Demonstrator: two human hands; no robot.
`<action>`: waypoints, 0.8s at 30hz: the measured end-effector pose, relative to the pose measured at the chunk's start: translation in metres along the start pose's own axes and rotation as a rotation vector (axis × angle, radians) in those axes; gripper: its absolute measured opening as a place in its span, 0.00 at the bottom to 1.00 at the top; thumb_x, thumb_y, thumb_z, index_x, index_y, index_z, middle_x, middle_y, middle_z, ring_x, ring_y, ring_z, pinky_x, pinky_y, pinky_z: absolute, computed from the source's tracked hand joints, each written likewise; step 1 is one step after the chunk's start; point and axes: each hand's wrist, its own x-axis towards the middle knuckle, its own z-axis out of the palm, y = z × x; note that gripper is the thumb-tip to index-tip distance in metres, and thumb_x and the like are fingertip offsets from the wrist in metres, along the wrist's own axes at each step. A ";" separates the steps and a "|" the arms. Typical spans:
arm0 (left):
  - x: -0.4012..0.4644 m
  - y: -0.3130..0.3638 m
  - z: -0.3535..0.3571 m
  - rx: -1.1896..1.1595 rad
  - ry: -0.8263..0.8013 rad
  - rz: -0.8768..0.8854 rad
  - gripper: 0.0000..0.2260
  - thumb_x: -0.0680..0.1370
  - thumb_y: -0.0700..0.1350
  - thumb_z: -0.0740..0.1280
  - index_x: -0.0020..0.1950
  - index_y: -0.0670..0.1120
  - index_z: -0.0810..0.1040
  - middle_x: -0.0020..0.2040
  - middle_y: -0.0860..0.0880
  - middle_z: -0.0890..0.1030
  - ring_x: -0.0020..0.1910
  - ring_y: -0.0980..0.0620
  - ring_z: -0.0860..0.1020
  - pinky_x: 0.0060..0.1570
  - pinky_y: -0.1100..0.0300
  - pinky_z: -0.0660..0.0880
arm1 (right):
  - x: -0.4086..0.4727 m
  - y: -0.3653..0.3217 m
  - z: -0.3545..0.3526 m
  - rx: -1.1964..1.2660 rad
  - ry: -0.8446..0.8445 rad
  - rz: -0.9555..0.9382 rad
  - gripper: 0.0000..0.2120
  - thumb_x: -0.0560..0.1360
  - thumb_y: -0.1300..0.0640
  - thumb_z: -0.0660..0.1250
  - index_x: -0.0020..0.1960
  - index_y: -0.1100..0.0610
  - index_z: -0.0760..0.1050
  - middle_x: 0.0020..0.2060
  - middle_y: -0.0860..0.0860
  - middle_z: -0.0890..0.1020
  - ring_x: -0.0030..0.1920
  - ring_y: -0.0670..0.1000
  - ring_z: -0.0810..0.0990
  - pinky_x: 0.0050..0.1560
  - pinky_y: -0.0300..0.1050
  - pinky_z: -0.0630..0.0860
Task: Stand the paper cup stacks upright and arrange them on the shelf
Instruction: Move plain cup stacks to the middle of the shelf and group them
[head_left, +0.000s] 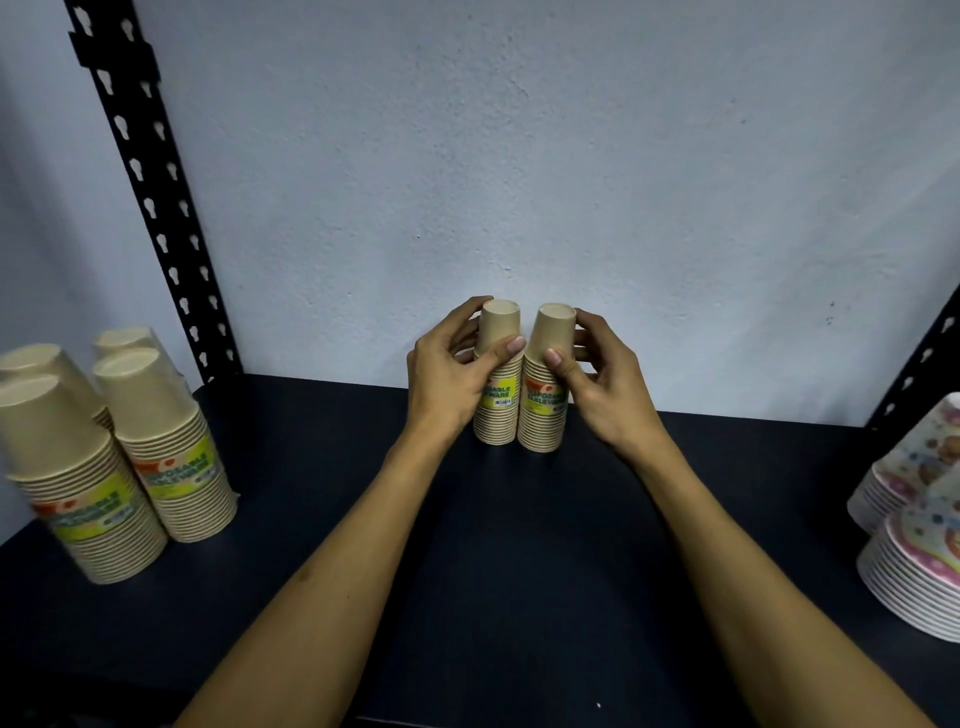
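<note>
The left hand (449, 379) is gripping the left cup stack (497, 374). The right hand (602, 384) is gripping the right cup stack (545, 379). Both are standing upright, touching, on the shelf (519, 519).

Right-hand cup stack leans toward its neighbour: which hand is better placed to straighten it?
The right hand. It already holds the leaning right stack, thumb on its front. The left hand is busy holding the left stack, which stands straight on the shelf.

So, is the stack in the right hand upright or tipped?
Slightly tipped: the right stack leans left, base on the shelf.
</note>
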 end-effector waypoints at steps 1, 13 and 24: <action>-0.001 0.000 0.000 -0.003 0.004 -0.001 0.25 0.69 0.49 0.80 0.65 0.51 0.80 0.58 0.50 0.84 0.59 0.57 0.82 0.60 0.53 0.80 | 0.000 0.000 0.000 0.002 -0.002 -0.001 0.21 0.79 0.54 0.69 0.71 0.55 0.70 0.61 0.51 0.80 0.60 0.48 0.80 0.55 0.38 0.79; -0.002 0.001 0.002 0.054 0.049 0.016 0.25 0.67 0.51 0.82 0.62 0.51 0.81 0.55 0.52 0.85 0.56 0.56 0.83 0.56 0.50 0.82 | -0.001 0.000 0.000 0.017 -0.005 0.007 0.21 0.80 0.55 0.68 0.72 0.53 0.70 0.62 0.50 0.79 0.61 0.46 0.79 0.56 0.36 0.78; -0.014 -0.004 -0.009 0.128 -0.095 -0.071 0.36 0.67 0.51 0.81 0.72 0.53 0.73 0.63 0.49 0.82 0.58 0.60 0.81 0.55 0.69 0.77 | -0.003 0.001 0.002 0.011 0.006 0.039 0.22 0.79 0.53 0.68 0.72 0.54 0.70 0.62 0.48 0.79 0.60 0.43 0.79 0.55 0.32 0.77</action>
